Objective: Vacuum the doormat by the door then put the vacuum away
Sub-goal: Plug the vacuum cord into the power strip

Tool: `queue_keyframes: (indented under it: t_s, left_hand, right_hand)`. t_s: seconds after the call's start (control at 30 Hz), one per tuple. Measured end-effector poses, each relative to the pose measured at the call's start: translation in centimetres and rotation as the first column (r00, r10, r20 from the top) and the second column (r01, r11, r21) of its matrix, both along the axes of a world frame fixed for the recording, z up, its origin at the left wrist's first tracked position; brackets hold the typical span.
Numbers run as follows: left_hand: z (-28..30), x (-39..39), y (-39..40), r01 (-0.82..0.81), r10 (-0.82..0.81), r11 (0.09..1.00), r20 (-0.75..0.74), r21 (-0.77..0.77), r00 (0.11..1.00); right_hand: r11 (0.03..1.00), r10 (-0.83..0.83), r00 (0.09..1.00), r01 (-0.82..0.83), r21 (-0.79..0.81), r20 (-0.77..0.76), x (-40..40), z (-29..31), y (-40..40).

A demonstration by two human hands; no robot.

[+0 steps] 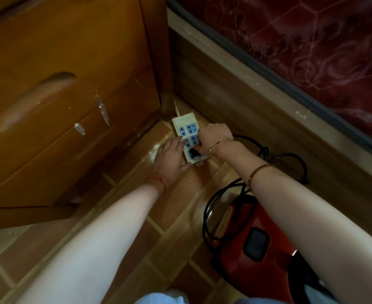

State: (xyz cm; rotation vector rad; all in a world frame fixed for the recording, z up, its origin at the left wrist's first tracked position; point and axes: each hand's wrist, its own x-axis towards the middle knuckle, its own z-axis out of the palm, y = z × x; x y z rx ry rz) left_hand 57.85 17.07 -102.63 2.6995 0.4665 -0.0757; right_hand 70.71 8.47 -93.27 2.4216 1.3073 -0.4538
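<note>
Pinching a black plug point(194, 152) between thumb and curled fingers, the right hand point(213, 137) makes its grip right over the near end of a white power strip point(186, 126) with blue sockets, which lies on the tiled floor point(137, 249). Beside that grip, the left hand point(172, 157) lies flat along the strip's left edge, fingers fairly straight and pressing down, probably to stop the strip from lifting or sliding while the plug is worked. Whether the plug is going in or coming out cannot be told. From the grip, a black cord point(209, 211) loops back toward the person and to the right, ending at the red vacuum point(253, 249), which sits on the floor below the right forearm, near the person's knees. Left of the grip stands a wooden cabinet point(60, 106) with drawers; beyond and to the right runs a wooden bed frame point(257, 102) under a dark red patterned mattress point(312, 44). The strip is tucked into the corner between them. No doormat or door is visible.
</note>
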Motion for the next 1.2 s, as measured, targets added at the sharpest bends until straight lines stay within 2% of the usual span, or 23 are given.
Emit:
queue_keyframes:
  t_s: [0.43, 0.6, 0.83, 0.93, 1.03, 1.2]
  left_hand:
    - [-0.3, -0.1, 0.4, -0.004, 0.009, 0.998, 0.065, -0.07, 0.998]
    - [-0.4, -0.1, 0.5, -0.007, 0.018, 0.992, 0.092, -0.127, 0.996]
    - [-0.1, -0.2, 0.2, -0.009, 0.012, 0.998, 0.05, -0.068, 0.999]
    - [0.7, -0.2, -0.1, 0.011, -0.013, 1.0, -0.044, -0.026, 0.999]
    - [1.6, -0.3, -0.1, 0.033, -0.028, 0.999, -0.148, 0.03, 0.989]
    - [3.5, -0.4, -0.5, 0.013, -0.012, 1.0, -0.078, 0.023, 0.997]
  right_hand:
    - [0.997, 0.032, 0.999, -0.034, -0.071, -0.019, -1.1, -0.9, 1.6]
    - [0.999, 0.005, 0.998, -0.008, -0.042, -0.063, -1.8, -1.2, 2.0]
    - [0.999, -0.036, 0.996, 0.035, -0.02, -0.086, -2.1, -1.5, 1.4]
    - [1.0, -0.023, 0.996, 0.023, 0.0, -0.081, -2.3, -1.8, 0.3]
    - [0.993, -0.062, 0.994, 0.071, 0.095, -0.087, -2.7, -1.2, -0.8]
    - [0.891, -0.134, 0.986, 0.162, 0.424, -0.095, -2.6, 1.4, -3.0]
